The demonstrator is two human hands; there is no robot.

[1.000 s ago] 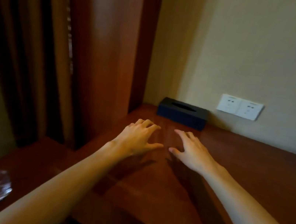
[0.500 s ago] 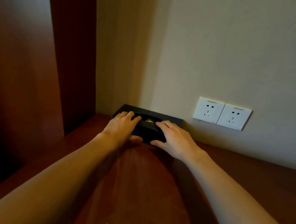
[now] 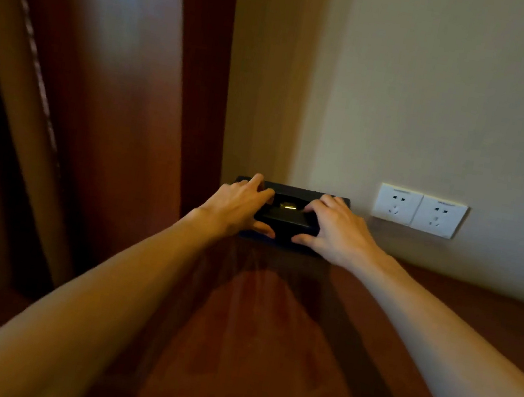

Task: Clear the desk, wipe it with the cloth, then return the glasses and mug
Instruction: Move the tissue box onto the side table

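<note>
Both hands—left hand (image 3: 239, 205) and right hand (image 3: 337, 232)—have their grip clamped on the black box (image 3: 286, 217) in the surface's (image 3: 263, 353) back corner by the wall, so a slip could drop it—glasses, mug, cloth unseen.

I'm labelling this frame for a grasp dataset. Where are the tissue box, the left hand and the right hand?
tissue box (image 3: 288, 218): head view, dark top face between the hands.
left hand (image 3: 235, 206): head view, back of the hand.
right hand (image 3: 339, 233): head view, back of the hand.
</note>
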